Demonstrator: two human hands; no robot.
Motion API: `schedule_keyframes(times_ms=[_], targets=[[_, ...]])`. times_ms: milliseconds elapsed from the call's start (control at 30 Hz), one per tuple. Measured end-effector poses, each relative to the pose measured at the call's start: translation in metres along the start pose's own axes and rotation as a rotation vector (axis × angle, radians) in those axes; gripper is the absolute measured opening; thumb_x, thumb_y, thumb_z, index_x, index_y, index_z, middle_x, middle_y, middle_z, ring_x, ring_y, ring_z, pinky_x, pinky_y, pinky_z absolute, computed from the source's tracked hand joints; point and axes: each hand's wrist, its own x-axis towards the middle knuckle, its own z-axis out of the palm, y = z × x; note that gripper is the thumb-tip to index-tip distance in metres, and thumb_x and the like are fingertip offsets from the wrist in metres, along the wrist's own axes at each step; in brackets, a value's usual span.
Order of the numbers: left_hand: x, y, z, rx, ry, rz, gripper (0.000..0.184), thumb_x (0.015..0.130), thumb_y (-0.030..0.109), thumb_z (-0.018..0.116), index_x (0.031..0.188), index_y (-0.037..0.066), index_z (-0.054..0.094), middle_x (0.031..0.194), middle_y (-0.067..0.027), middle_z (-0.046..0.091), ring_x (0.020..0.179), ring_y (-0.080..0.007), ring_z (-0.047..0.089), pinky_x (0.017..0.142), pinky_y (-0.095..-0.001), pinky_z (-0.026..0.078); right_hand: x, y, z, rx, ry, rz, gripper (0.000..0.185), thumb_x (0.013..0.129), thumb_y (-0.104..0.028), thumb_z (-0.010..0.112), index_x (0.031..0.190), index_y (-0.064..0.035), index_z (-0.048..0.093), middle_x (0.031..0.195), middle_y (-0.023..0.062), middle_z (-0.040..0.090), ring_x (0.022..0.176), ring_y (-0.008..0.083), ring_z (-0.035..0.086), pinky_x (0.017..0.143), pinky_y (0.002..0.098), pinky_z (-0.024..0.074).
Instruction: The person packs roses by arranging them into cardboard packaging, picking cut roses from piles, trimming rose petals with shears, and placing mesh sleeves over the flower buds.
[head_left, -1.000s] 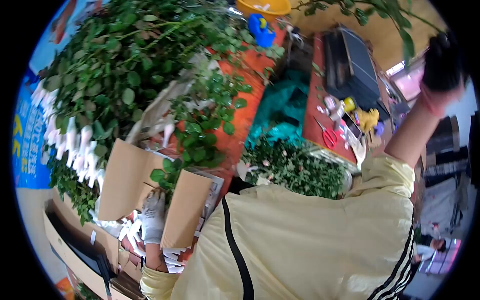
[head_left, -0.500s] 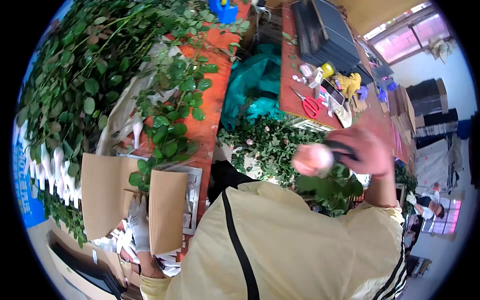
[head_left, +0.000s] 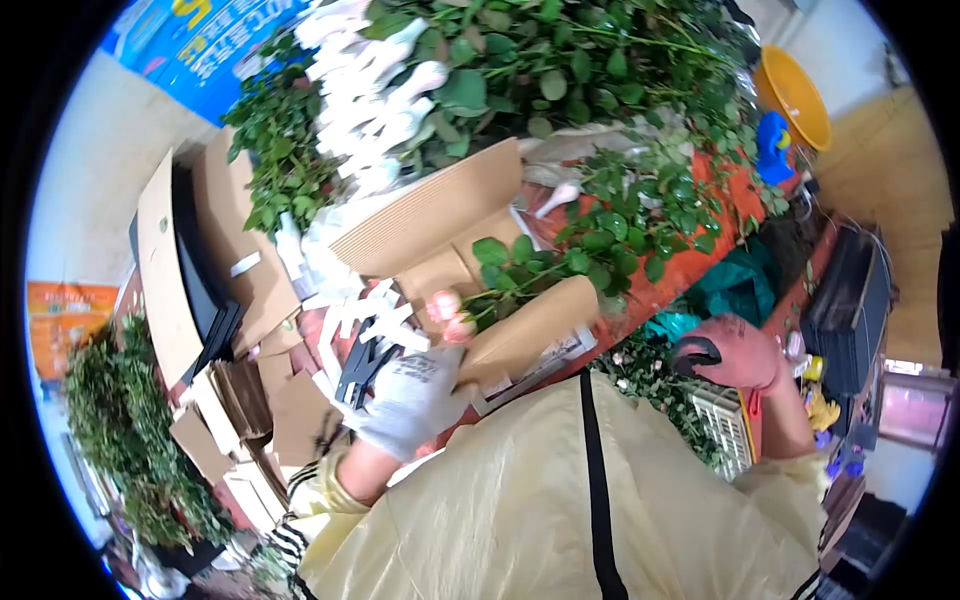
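Observation:
My left hand (head_left: 415, 395), in a white glove, is at the near left corner of an opened corrugated cardboard wrap (head_left: 440, 225). A black tool (head_left: 360, 372) lies against its left side, and its fingertips are hidden. Two pink roses (head_left: 446, 308) rest on the wrap just beyond this hand, their leafy stems (head_left: 600, 240) running to the upper right. To the right, above the basket, my right hand (head_left: 735, 352) wears a pink glove with a black part. Its fingers are curled, with nothing visible in them.
White paper strips (head_left: 345, 320) surround the tool. Leafy stems and white-sleeved buds (head_left: 385, 95) cover the far side of the orange table (head_left: 650, 295). Cardboard pieces (head_left: 300, 420) lie left. A yellow bowl (head_left: 795, 97), blue dispenser (head_left: 772, 148) and pale basket (head_left: 722, 430) are right.
The view has turned left. My right hand came down from high right holding a rose; two roses now rest on the wrap. My left hand has left the wrap's inside for its corner.

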Motion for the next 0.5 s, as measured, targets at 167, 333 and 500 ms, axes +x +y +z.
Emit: schedule_keyframes(times_ms=[167, 333, 500], targets=[[0.001, -0.005, 0.018, 0.057, 0.020, -0.227, 0.017, 0.078, 0.018, 0.053, 0.091, 0.008, 0.058, 0.070, -0.0145, 0.060, 0.071, -0.0319, 0.061, 0.063, -0.0443, 0.044, 0.134, -0.095, -0.048, -0.146, 0.233, -0.613, 0.030, 0.074, -0.025, 0.066, 0.102, -0.0136, 0.062, 0.104, 0.0081, 0.059, 0.093, 0.0270, 0.058, 0.078, 0.0369, 0.0466], [-0.003, -0.008, 0.024, 0.216, 0.080, -0.187, 0.016, 0.077, 0.022, 0.053, 0.084, 0.009, 0.059, 0.069, -0.0085, 0.062, 0.059, -0.0261, 0.059, 0.073, -0.0365, 0.041, 0.255, -0.130, 0.003, -0.489, -0.184, -0.607, 0.023, 0.078, -0.024, 0.054, 0.091, -0.0056, 0.060, 0.088, 0.0131, 0.064, 0.085, 0.0288, 0.062, 0.073, 0.0396, 0.0483], [-0.021, -0.054, 0.008, -0.363, 0.124, -0.015, 0.044, 0.083, 0.041, 0.056, 0.106, 0.004, 0.061, 0.084, -0.0130, 0.064, 0.082, -0.0319, 0.061, 0.075, -0.0395, 0.045, 0.282, -0.120, 0.036, -0.655, -0.404, -0.502, 0.019, 0.078, -0.020, 0.053, 0.085, -0.0059, 0.064, 0.087, 0.0138, 0.065, 0.081, 0.0271, 0.064, 0.067, 0.0404, 0.0485]])
